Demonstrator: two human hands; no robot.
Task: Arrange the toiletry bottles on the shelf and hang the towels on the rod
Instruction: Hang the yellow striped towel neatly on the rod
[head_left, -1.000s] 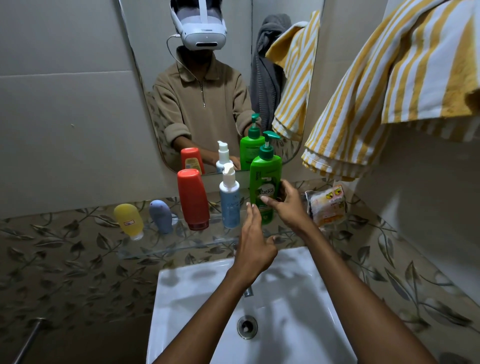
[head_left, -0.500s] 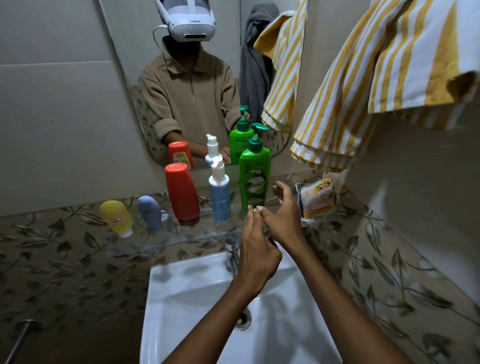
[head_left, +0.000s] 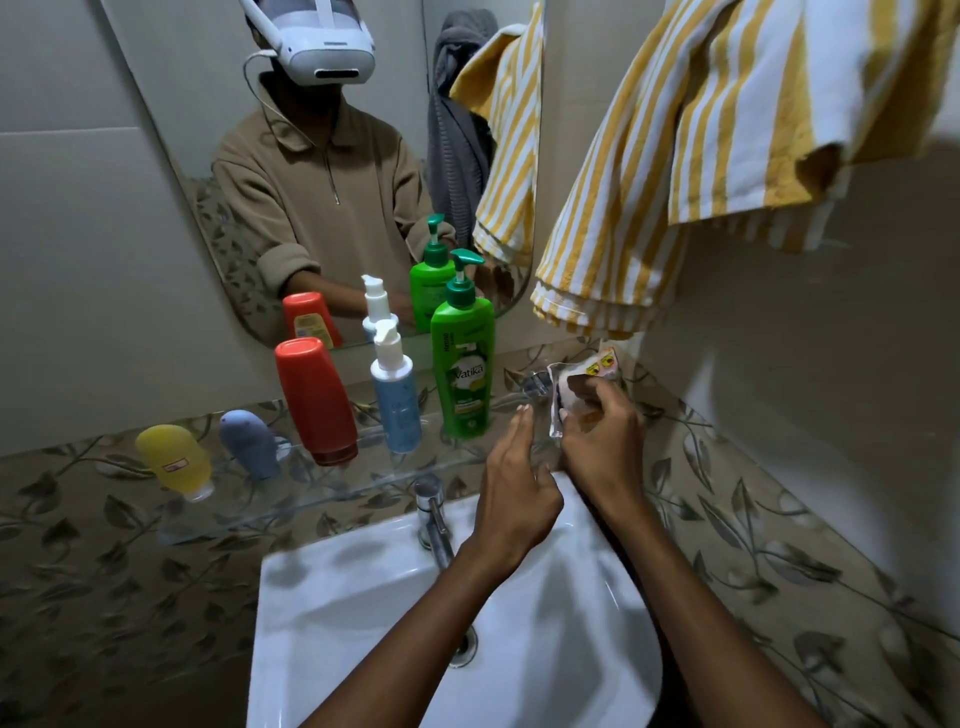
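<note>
Several bottles stand in a row on the glass shelf (head_left: 311, 499): a yellow tube (head_left: 174, 460), a blue-grey tube (head_left: 249, 441), a red bottle (head_left: 314, 397), a light blue pump bottle (head_left: 395, 397) and a green pump bottle (head_left: 464, 356). My right hand (head_left: 602, 439) grips a white packet (head_left: 584, 376) at the shelf's right end. Just left of it, in front of the green bottle, my left hand (head_left: 517, 486) hovers with fingers apart and holds nothing. A yellow-and-white striped towel (head_left: 691, 156) hangs at the upper right.
Below the shelf sit a white sink (head_left: 363, 613) and a chrome tap (head_left: 434, 519). The mirror (head_left: 182, 104) behind reflects the person, the bottles, the striped towel and a grey towel (head_left: 457, 130). Leaf-patterned tiles line the wall.
My right hand has moved right from beside the green bottle and closed on the white packet. My left hand has followed a little to the right. The camera has moved closer.
</note>
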